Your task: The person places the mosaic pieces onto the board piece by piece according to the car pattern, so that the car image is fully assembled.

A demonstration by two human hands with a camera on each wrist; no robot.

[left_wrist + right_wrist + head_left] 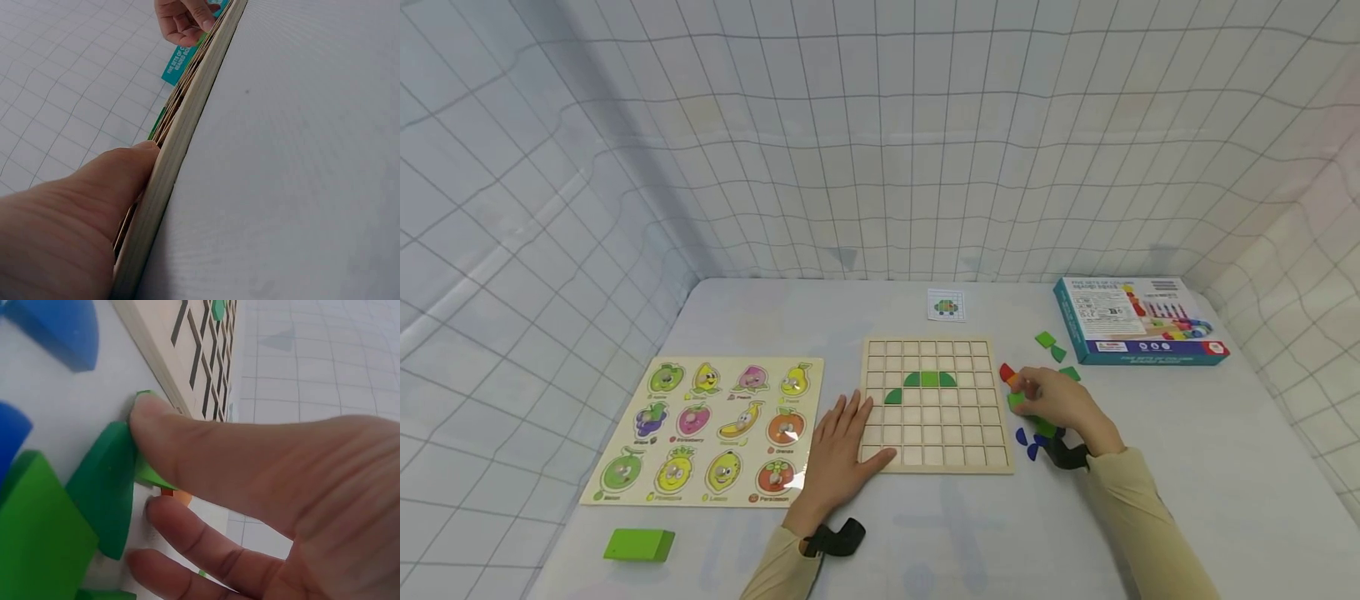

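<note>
My left hand (842,454) lies flat, fingers spread, over the left edge of a wooden grid board (947,469); its thumb rests on the near rim. On the grid sit a light green square (929,379) and three dark green quarter-round pieces (948,380). Beside the board's right edge, my right hand (1063,404) is bent over loose pieces. Its thumb presses a light green square block (150,475), seemingly pinched; the index fingertip is hidden. Close by are red (1007,372) and orange pieces, blue rounded pieces (1022,437) and a dark green piece (106,487).
A picture card (946,306) lies beyond the board. At the back right is a boxed toy set (1142,321), with more green pieces (1045,339) near it. A fruit puzzle board (700,433) lies left, a green block (638,545) in front of it.
</note>
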